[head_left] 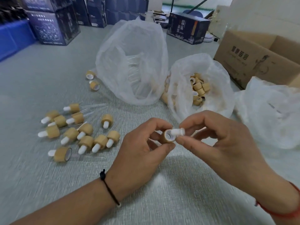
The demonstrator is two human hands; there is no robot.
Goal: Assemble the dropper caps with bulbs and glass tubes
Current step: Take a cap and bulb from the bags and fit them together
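Bamboo-brown cylindrical dropper cap (168, 136), pinched in the left hand (141, 148), faced its open mouth rightward; the right hand (215, 140) gripped a white rubber bulb (177, 132) lying axis-in-line at the mouth.

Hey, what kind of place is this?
Probably a small packing workshop or stockroom: stacked dark printed cartons, an open brown cardboard box, and a clear plastic bag of bamboo-coloured caps.

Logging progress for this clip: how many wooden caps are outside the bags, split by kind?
Caps with a white bulb showing: 12
Caps beside the big bag, no bulb showing: 2
Cap in the left hand, facing the loose bulb in the right hand: 1
Total: 15
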